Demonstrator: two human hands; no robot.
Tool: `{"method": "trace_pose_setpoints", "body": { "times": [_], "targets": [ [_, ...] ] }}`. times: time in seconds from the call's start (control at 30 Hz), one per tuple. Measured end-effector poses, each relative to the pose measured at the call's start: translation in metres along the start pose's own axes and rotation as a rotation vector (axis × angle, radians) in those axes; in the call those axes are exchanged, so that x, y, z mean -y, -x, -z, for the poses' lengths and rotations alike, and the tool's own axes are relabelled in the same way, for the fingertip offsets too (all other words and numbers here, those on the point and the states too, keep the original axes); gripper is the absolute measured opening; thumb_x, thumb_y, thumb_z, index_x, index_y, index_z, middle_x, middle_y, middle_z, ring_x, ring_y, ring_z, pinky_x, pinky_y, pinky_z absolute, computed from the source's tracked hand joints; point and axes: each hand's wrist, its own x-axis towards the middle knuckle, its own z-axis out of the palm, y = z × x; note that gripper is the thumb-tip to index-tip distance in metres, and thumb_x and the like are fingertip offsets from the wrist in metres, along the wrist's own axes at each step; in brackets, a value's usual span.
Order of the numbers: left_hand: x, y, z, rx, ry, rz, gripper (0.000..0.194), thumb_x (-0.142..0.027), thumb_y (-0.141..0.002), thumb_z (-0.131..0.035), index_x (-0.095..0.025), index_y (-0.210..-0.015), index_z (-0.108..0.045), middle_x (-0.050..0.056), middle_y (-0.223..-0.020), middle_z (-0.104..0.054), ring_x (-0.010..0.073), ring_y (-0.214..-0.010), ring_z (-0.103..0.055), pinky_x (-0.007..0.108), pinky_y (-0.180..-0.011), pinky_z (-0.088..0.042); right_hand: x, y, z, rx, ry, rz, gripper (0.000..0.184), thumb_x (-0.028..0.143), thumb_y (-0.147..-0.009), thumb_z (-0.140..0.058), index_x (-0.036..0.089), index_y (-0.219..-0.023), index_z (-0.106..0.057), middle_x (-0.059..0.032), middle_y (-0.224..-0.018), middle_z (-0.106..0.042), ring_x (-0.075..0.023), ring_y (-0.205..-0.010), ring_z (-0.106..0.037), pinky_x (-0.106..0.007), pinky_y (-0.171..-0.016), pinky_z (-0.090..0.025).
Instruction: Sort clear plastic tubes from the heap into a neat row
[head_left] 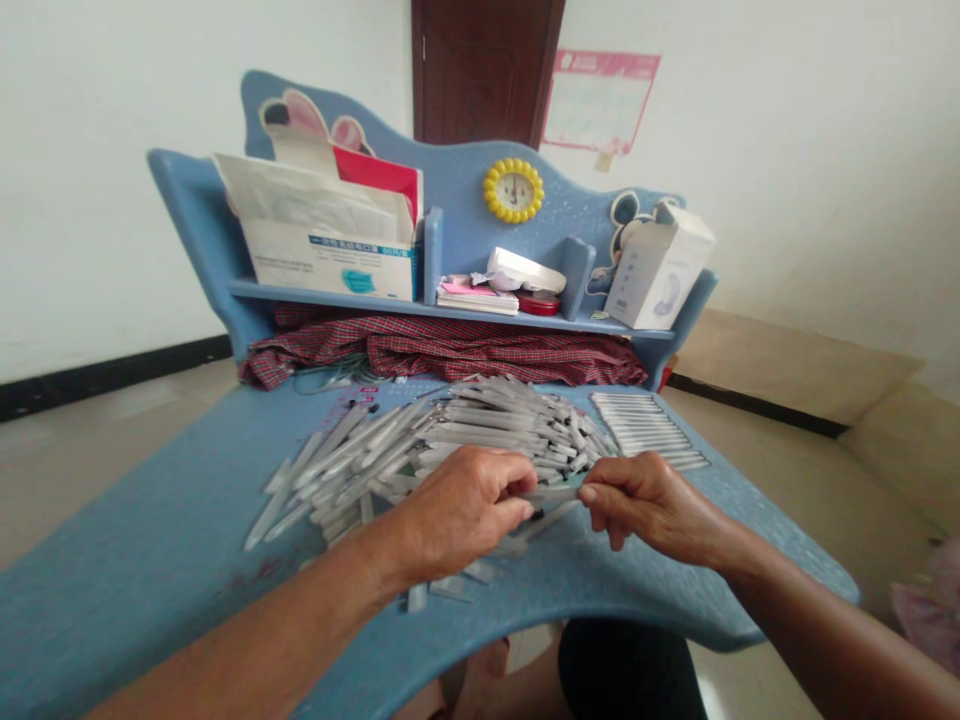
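Both hands are over the front of a pile of slim, translucent, pen-like tubes [487,430] on the blue desk. Stretched between them is one such pale pen-like tube [553,493]. The fingers of my left hand [457,510] curl around its left end, with a small dark tip showing beside the thumb. At its right end, my right hand [649,505] pinches it between thumb and forefinger. Short, flat clear pieces [450,588] lie loose below my left hand. To the right of the pile, several slim pens [649,430] lie side by side in a neat row.
The blue desk [172,500] has a curved front edge close to my lap. Across its back runs a raised shelf [322,292] with a mask box [330,250], papers [476,298] and a white box [660,270]. A red checked cloth [450,345] is bunched under the shelf.
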Motion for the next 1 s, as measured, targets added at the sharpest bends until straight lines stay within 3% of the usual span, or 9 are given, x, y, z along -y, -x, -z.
{"method": "trace_pose_setpoints", "body": {
  "times": [0.13,0.27,0.47,0.8,1.0],
  "targets": [
    [0.001,0.002,-0.003,-0.155,-0.272,-0.17,0.007,-0.014,-0.081,-0.051,-0.016,-0.078,-0.058,0.002,-0.074,-0.058,0.0161,-0.072,-0.054,0.026,-0.066,-0.04,0.004,-0.002,0.0,-0.03,-0.031,-0.038,0.042,0.048,-0.088,-0.049,0.013,-0.063,-0.056,0.0007,-0.052,-0.056,-0.0072,-0.042,-0.056,-0.016,-0.04,-0.037],
    [0.002,0.003,-0.001,-0.267,-0.432,-0.225,0.013,-0.012,-0.085,-0.046,-0.015,-0.084,-0.058,0.005,-0.079,-0.059,0.0186,-0.078,-0.055,0.029,-0.071,-0.044,0.012,-0.006,0.0,-0.055,-0.101,-0.074,0.044,0.051,-0.086,-0.05,0.014,-0.063,-0.055,0.0004,-0.051,-0.057,-0.008,-0.041,-0.056,-0.016,-0.038,-0.037],
    [0.002,0.004,0.005,-0.247,-0.625,-0.198,0.018,-0.009,-0.085,-0.044,-0.015,-0.082,-0.06,0.006,-0.078,-0.059,0.0206,-0.078,-0.054,0.033,-0.073,-0.046,0.025,-0.016,-0.004,-0.086,-0.111,-0.092,0.045,0.053,-0.084,-0.051,0.015,-0.059,-0.054,0.0014,-0.045,-0.055,-0.0079,-0.036,-0.053,-0.017,-0.036,-0.037],
    [-0.002,0.006,0.008,-0.34,-0.675,-0.147,0.014,-0.009,-0.083,-0.047,-0.014,-0.077,-0.058,0.007,-0.078,-0.06,0.0224,-0.078,-0.055,0.035,-0.073,-0.046,0.031,-0.024,-0.006,-0.075,-0.164,-0.106,0.046,0.057,-0.083,-0.049,0.015,-0.062,-0.052,0.0007,-0.049,-0.058,-0.0081,-0.035,-0.053,-0.018,-0.036,-0.038],
    [0.003,0.002,0.011,-0.497,-0.413,-0.036,0.007,-0.017,-0.081,-0.056,-0.015,-0.075,-0.059,0.005,-0.078,-0.062,0.0192,-0.077,-0.057,0.031,-0.072,-0.044,0.027,-0.022,0.001,-0.158,-0.089,-0.063,0.044,0.054,-0.084,-0.049,0.015,-0.064,-0.054,0.0004,-0.051,-0.058,-0.0073,-0.036,-0.052,-0.017,-0.035,-0.035]
  ]
}}
